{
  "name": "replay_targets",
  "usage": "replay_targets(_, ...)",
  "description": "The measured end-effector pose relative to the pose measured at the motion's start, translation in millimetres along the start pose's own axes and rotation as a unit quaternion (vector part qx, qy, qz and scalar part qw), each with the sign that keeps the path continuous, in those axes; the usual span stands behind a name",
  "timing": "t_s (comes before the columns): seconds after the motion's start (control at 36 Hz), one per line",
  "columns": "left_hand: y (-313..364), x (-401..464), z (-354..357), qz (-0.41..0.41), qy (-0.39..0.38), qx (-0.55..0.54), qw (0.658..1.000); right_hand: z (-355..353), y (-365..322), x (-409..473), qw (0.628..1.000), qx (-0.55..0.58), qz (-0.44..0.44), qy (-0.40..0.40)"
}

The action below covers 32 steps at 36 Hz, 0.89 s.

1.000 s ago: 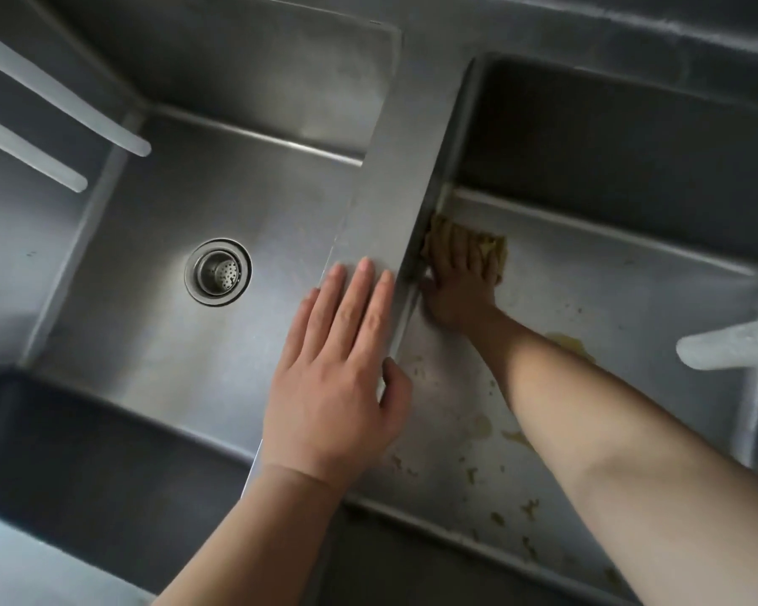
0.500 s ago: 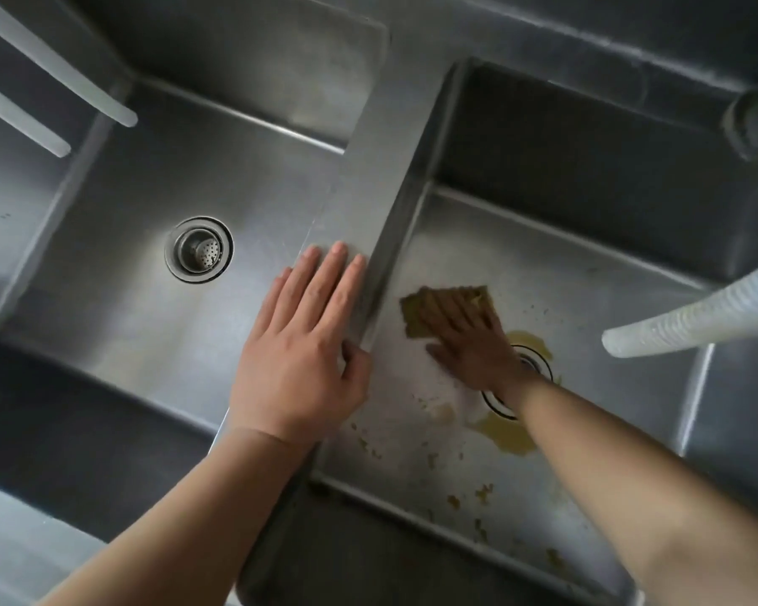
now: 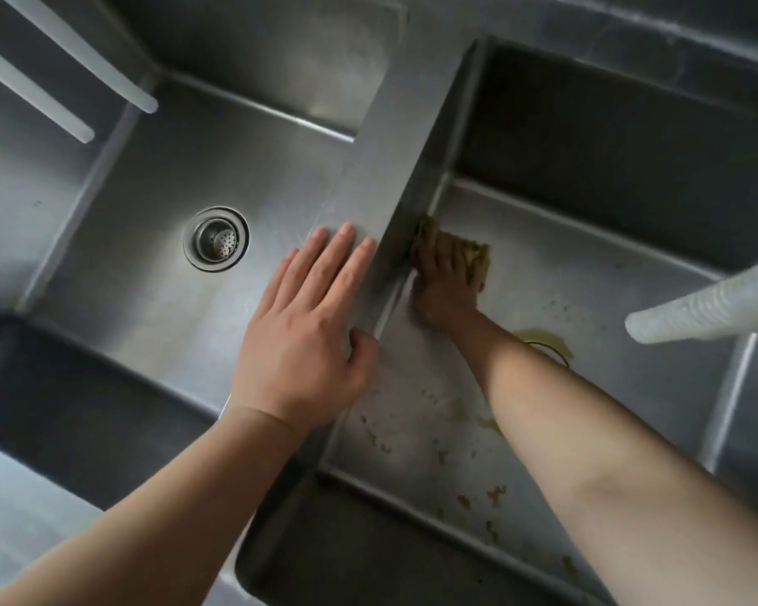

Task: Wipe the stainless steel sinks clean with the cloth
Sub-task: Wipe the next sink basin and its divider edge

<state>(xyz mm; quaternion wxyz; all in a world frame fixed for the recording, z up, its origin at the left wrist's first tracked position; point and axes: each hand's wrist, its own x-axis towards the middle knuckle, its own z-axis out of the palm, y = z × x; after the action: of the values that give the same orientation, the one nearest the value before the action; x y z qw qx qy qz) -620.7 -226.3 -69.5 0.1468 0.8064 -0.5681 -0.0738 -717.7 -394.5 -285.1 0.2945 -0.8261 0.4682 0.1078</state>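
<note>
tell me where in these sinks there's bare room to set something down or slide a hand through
The left sink has bare floor all around its drain, between the two white tubes and the divider. In the right sink, bare floor runs along the back wall. The rest is crowded: right hand pressing the cloth, yellow residue in front, hose overhead.

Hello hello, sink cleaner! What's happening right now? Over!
Left hand flat on the divider, holding nothing. Right hand presses the cloth on the right sink floor by the divider. Yellow crumbs remain near front. White hose overhead, clear.
</note>
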Motion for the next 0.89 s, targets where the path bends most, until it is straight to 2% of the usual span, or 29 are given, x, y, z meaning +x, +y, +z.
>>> replay_targets(0.11,-1.2,-1.2,-2.2,0.002,-0.017,-0.017,1.000,38.3,4.9,-71.4,0.995,-0.045,-0.087,-0.017)
replay_targets(0.25,-1.0,-2.2,-1.6,-0.001,-0.010,-0.028,1.000,89.6,-7.5,-144.5,0.988,-0.060,-0.130,-0.066)
replay_targets(0.33,0.2,-2.9,-1.6,-0.006,-0.012,-0.032,0.999,109.0,-6.6,-177.9,0.973,-0.086,-0.184,-0.107)
replay_targets(0.39,0.4,-3.1,-1.8,-0.006,-0.018,-0.037,0.999,114.3,-0.3,-197.4,0.948,-0.123,-0.258,-0.141)
replay_targets(0.44,-0.2,-3.9,-2.6,-0.003,-0.022,-0.035,0.999,112.9,6.2,-211.7,0.906,-0.188,-0.333,-0.183)
replay_targets(0.58,-0.6,-4.6,-1.9,0.001,-0.025,-0.024,0.999,91.4,7.2,-213.4,0.852,-0.266,-0.394,-0.218)
replay_targets(0.64,0.6,-4.8,-3.2,-0.001,-0.031,-0.016,0.999,79.8,10.0,-214.0,0.853,-0.261,-0.391,-0.227)
replay_targets(0.69,2.4,-7.1,-9.0,0.004,-0.052,0.013,0.999,67.1,18.8,-223.7,0.870,-0.227,-0.369,-0.237)
replay_targets(0.75,5.3,-12.1,-16.6,0.012,-0.070,0.037,0.997,62.6,34.1,-235.2,0.870,-0.237,-0.374,-0.217)
replay_targets(0.83,16.7,-43.8,-23.9,0.013,-0.055,0.015,0.998,63.7,46.5,-254.2,0.879,-0.246,-0.298,-0.278)
replay_targets(0.89,30.4,-86.0,-22.7,-0.027,-0.023,0.002,0.999,61.3,46.9,-261.8,0.892,-0.217,-0.252,-0.306)
